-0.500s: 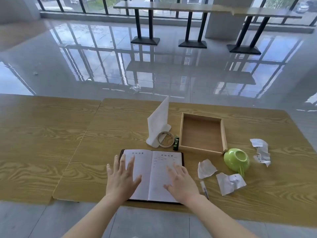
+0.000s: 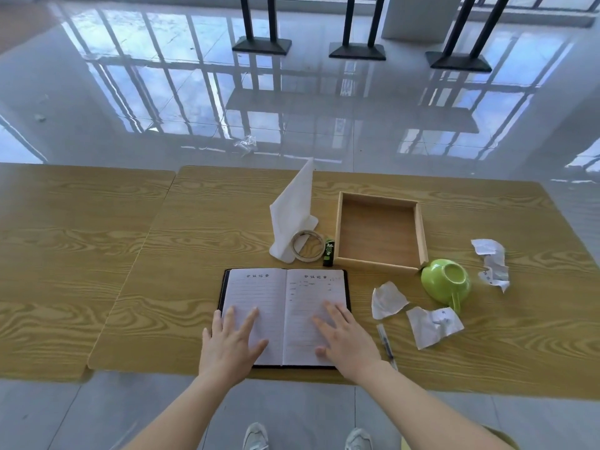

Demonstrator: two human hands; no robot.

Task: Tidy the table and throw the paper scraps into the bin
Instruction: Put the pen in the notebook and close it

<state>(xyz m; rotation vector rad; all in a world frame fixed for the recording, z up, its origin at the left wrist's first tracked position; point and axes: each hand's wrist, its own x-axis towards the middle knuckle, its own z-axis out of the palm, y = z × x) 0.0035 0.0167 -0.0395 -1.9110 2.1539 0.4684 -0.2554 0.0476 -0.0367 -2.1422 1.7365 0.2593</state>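
A: How many paper scraps are lying on the table (image 2: 97, 254)?

B: I am counting three: one scrap (image 2: 387, 299) just right of the notebook (image 2: 283, 315), a second scrap (image 2: 433, 325) beside the green cup's (image 2: 445, 282) handle, and a third scrap (image 2: 493, 263) further right. One cup is lying tipped over, one wooden tray (image 2: 423, 231) is sitting behind it, plus one tape roll (image 2: 306, 245), one napkin (image 2: 293, 209) and one pen (image 2: 386, 345).

A: And the hands?

B: The left hand (image 2: 229, 344) and right hand (image 2: 345, 341) are both resting flat on the open pages, fingers spread, gripping nothing.

A: Anything unclear?

B: The hands are covering the lower pages; the small dark item (image 2: 328, 253) beside the tape is proving hard to identify. No bin is showing.
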